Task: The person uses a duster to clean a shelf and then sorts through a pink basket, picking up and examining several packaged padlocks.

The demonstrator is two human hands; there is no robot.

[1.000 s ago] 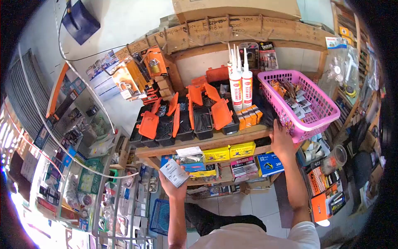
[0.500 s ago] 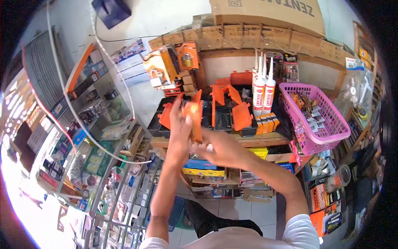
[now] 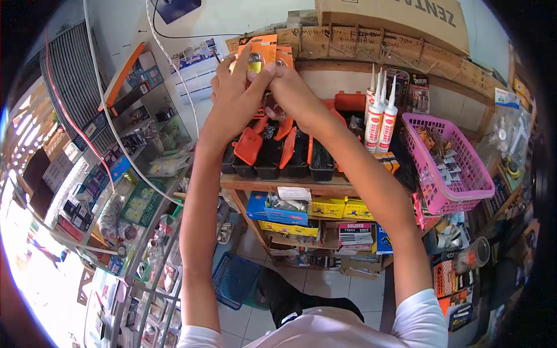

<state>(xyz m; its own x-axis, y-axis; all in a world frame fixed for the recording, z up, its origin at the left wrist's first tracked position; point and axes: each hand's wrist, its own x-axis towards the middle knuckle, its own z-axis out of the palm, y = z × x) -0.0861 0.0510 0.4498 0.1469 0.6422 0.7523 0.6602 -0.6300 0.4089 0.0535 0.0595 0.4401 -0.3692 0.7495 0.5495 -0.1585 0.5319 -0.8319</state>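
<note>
An orange carded padlock pack (image 3: 264, 45), with a brass padlock (image 3: 255, 62) on its front, stands upright at the top of the shelf. My left hand (image 3: 235, 93) is closed on its lower left part, with one finger along the card. My right hand (image 3: 290, 90) pinches the lower right edge; some of its fingers are hidden. Another orange card (image 3: 285, 55) shows just behind the pack. Below my hands sit black bins (image 3: 270, 162) with orange lids (image 3: 248, 146) standing open.
White sealant tubes (image 3: 387, 124) stand right of the bins. Beside them is a pink basket (image 3: 455, 200) holding small packets. A glass display case (image 3: 156, 232) runs along the left, and a white cable (image 3: 110, 133) hangs before it. A blue crate (image 3: 235, 281) sits on the floor.
Both hands have moved up and away from above the bins to the hanging cards, carrying the orange pack. My arms are more stretched out. The view has shifted slightly.
</note>
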